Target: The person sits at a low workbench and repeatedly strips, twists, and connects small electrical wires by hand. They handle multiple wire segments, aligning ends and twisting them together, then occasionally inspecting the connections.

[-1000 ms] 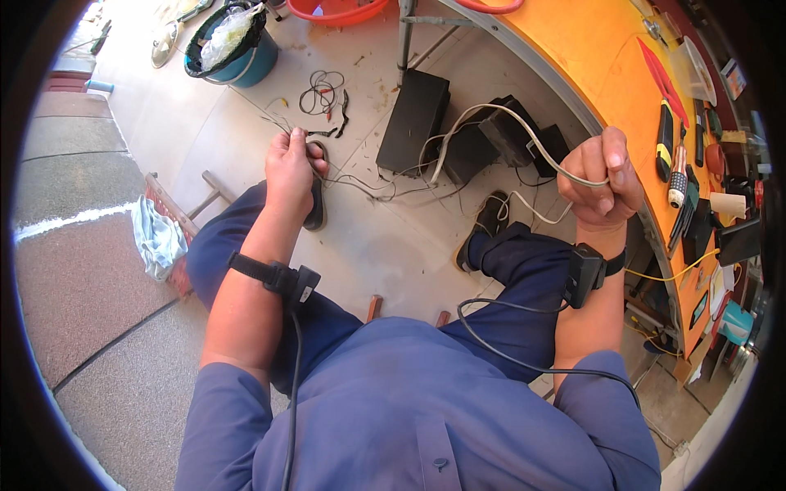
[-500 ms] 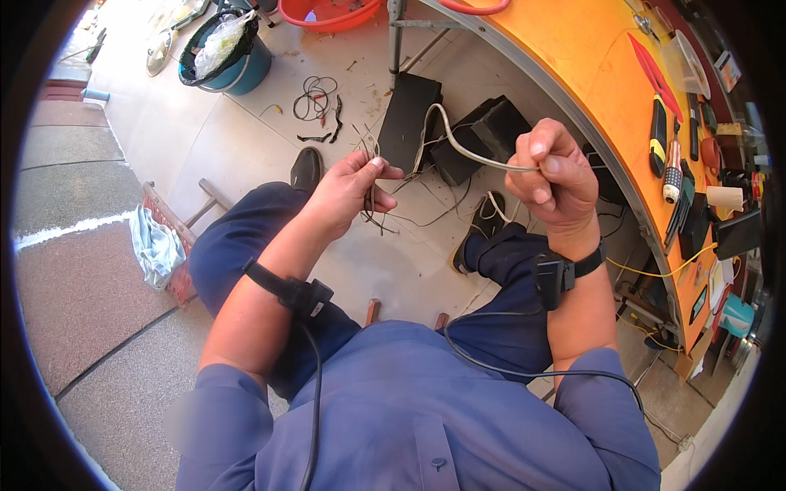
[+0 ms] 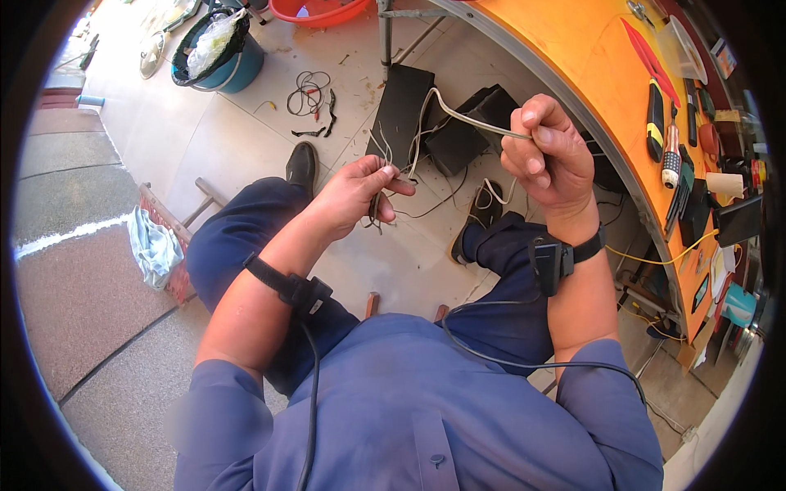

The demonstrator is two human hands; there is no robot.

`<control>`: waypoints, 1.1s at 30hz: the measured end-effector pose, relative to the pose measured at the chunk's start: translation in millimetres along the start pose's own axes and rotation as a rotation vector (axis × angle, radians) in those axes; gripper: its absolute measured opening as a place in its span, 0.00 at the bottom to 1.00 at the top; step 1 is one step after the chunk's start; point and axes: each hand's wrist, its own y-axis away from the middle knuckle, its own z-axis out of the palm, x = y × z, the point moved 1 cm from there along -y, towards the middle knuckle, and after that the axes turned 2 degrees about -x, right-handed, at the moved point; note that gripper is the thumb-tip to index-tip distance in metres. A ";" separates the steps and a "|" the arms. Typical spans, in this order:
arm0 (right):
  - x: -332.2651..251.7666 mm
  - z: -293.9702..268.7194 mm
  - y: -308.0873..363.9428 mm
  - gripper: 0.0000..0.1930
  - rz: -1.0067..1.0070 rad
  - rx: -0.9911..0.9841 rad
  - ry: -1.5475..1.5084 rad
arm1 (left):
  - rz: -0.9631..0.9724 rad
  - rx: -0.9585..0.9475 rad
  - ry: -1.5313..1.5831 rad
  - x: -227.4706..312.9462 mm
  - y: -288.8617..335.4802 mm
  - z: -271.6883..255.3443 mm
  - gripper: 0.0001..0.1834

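Observation:
My left hand is closed on a small bundle of thin wires, with pale ends sticking up above the thumb and darker ends hanging below. Higher and to the right, my right hand pinches a pale grey cable between thumb and fingers. That cable arcs left from the pinch, then bends down near the left hand. Below and behind the hands, a flat black box lies on the floor beside more black boxes. Thin wires trail among them, and a pale loop hangs over my right shoe.
An orange table curves along the right, bearing red-handled cutters, a screwdriver and other tools. Coiled black cable lies on the floor. A lined teal bucket and red basin stand farther off.
My left hand has shifted slightly right, and its wire ends now stand closer to the pale cable. The right hand keeps its pinch, its fingers a little higher.

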 end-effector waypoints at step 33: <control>0.0 4.8 3.2 0.21 0.393 0.073 0.507 | 0.182 0.189 0.185 9.0 4.0 -24.3 0.07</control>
